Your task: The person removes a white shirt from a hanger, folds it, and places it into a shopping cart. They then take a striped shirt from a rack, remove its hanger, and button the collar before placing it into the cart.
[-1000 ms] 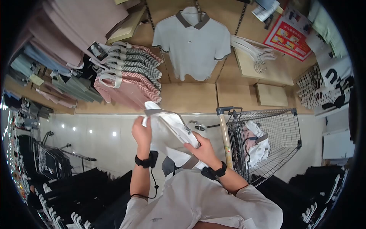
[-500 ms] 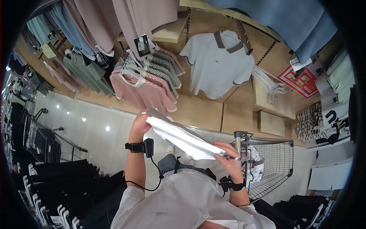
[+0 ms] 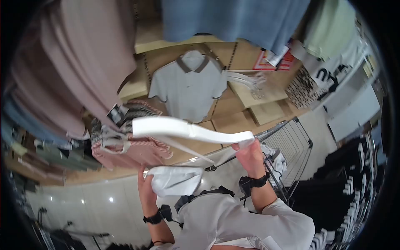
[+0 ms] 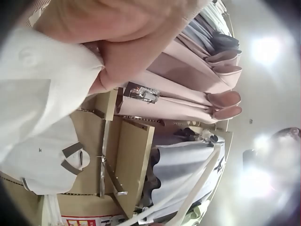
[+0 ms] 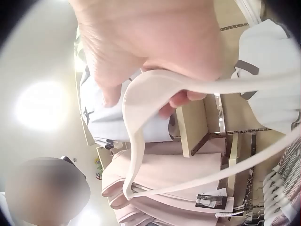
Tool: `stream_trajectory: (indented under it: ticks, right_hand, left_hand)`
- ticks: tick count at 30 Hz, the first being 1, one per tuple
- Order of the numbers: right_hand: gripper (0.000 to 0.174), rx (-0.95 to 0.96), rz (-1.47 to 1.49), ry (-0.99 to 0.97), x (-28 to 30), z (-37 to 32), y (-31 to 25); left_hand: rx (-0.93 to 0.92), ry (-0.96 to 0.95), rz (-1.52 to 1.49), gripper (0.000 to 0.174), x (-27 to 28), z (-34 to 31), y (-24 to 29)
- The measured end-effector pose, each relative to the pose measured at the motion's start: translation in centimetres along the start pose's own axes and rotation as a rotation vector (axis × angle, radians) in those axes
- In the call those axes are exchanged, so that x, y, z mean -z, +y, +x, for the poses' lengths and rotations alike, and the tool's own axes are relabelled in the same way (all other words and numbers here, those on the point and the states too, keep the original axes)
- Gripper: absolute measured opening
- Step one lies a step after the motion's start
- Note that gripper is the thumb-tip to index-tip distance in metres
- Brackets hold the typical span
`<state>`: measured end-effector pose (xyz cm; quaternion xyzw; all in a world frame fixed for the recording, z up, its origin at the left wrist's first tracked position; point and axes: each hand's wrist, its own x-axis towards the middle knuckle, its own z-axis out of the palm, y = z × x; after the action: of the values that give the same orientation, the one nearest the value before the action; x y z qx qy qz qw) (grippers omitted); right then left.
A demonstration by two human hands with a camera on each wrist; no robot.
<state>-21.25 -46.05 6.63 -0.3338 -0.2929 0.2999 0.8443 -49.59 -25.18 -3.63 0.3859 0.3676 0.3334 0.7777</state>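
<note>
A white hanger [image 3: 187, 131] spans the middle of the head view. My right hand [image 3: 251, 160] grips it at its right part; in the right wrist view the fingers curl round the hanger [image 5: 157, 94]. Lower left, my left hand [image 3: 146, 189] pinches a folded white garment [image 3: 177, 181], which hangs apart from the hanger. In the left wrist view, thumb and fingers of the left hand [image 4: 122, 42] hold the white cloth [image 4: 42, 80].
A shopping cart [image 3: 291, 146] with clothes stands at the right. A grey-collared shirt [image 3: 189, 89] hangs on the wall, with striped pink shirts [image 3: 133, 154] left of it. Blue garments [image 3: 233, 21] hang overhead. Spare hangers [image 3: 246, 79] lie on a shelf.
The hanger and the white garment, together earlier, are now apart: the hanger has risen in the right hand, and the garment stays lower in the left. The head view has shifted.
</note>
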Motion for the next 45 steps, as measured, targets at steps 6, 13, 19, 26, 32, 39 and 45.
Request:
stream_trajectory:
  ticks: [6, 13, 19, 26, 32, 39, 45]
  right_hand:
    - [0.051, 0.186, -0.431, 0.093, -1.2, 0.9, 1.8]
    - [0.013, 0.452, -0.996, 0.037, -2.8, 1.5, 2.3]
    - [0.007, 0.459, -1.078, -0.131, -5.5, 0.2, 3.4]
    - [0.019, 0.384, -1.186, -0.202, -5.5, -1.6, 5.5]
    - [0.076, -0.012, -1.189, -0.083, -3.0, -4.3, 5.5]
    - [0.071, -0.569, -0.235, -0.04, 1.2, -8.1, 3.2]
    - [0.043, -0.634, 0.029, -0.003, 4.5, -6.1, 0.2]
  left_hand:
    - [0.024, -0.094, 0.161, 0.046, 2.0, -0.5, 0.1]
    - [0.267, -0.694, 0.339, 0.101, 1.7, -0.2, 3.6]
    - [0.498, -0.485, 0.077, 0.09, -1.4, -0.7, 2.4]
    - [0.379, -0.012, -0.067, 0.043, -5.5, -1.8, 3.8]
    - [0.466, -0.056, -0.217, 0.033, -1.8, 0.6, 0.8]
    - [0.352, -0.018, -0.002, 0.034, -5.1, 1.4, 0.4]
    - [0.263, -0.062, 0.088, 0.035, -7.5, 2.9, -0.7]
